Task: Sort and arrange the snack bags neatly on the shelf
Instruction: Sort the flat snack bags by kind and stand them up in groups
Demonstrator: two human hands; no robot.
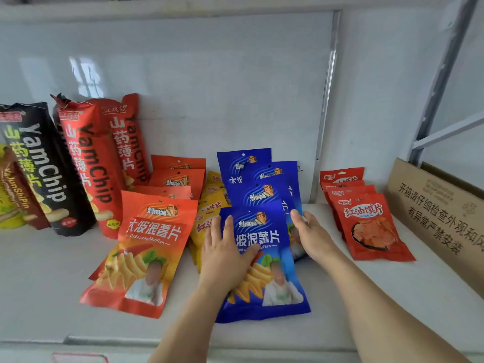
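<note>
A row of several blue chip bags runs back across the white shelf [39, 284], overlapping one another, and the front blue bag [272, 279] lies flat. My left hand [225, 255] rests flat on that front bag's left half with fingers straight. At the row's right edge my right hand [311, 234] touches the side of the blue bags with straight fingers. Left of them lies a row of orange chip bags [146, 247]. Yellow bags [209, 205] are wedged between the orange and blue rows, partly hidden.
Tall YamChip bags, black [44, 163] and red [89, 163], lean against the back wall at left. A stack of small red snack bags [372, 224] lies to the right. A cardboard box [440, 213] stands at the far right, beside a metal shelf post [324, 100].
</note>
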